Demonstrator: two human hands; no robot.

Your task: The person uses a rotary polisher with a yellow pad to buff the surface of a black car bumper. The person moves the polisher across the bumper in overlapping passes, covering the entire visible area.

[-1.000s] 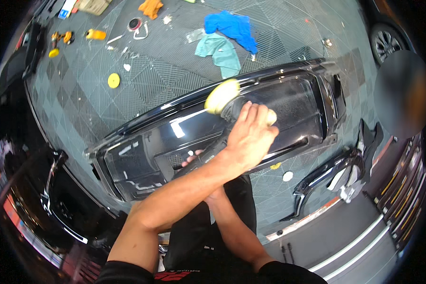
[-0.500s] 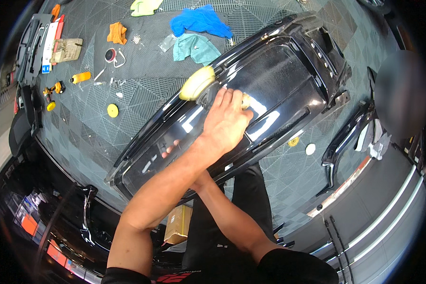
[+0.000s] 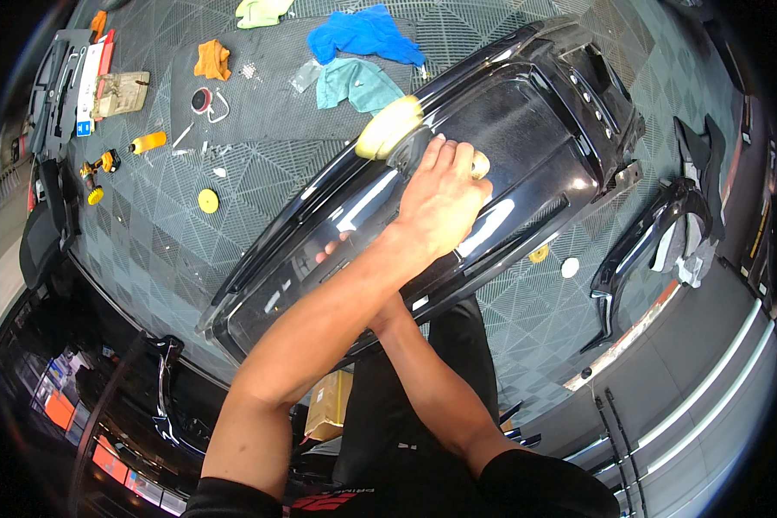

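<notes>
I had the left hand point(image 3: 445, 194) curled firmly over the head of the black polisher point(image 3: 410, 151), its fingers wrapped down against the tool. The fingers of the right hand point(image 3: 332, 246) looked closed round the polisher's body; I saw only their tips, because the left forearm point(image 3: 311, 319) crossed over the right forearm point(image 3: 440, 380) and blocked my view. The polisher was above the far edge of a glossy black car body panel point(image 3: 509, 129), its yellow foam pad point(image 3: 390, 128) tilted; I couldn't tell whether the pad touched it.

Just beyond lay a teal cloth point(image 3: 354, 85) and a blue cloth point(image 3: 363, 34). Farther left on the tiled floor point(image 3: 268, 181) I saw a yellow disc point(image 3: 208, 201), an orange bottle point(image 3: 148, 142) and a cordless drill point(image 3: 104, 164). A cardboard box point(image 3: 326, 406) sat near the legs. The black shirt point(image 3: 233, 496) carried red lettering, partly cut off; the orange bottle showed me nothing legible.
</notes>
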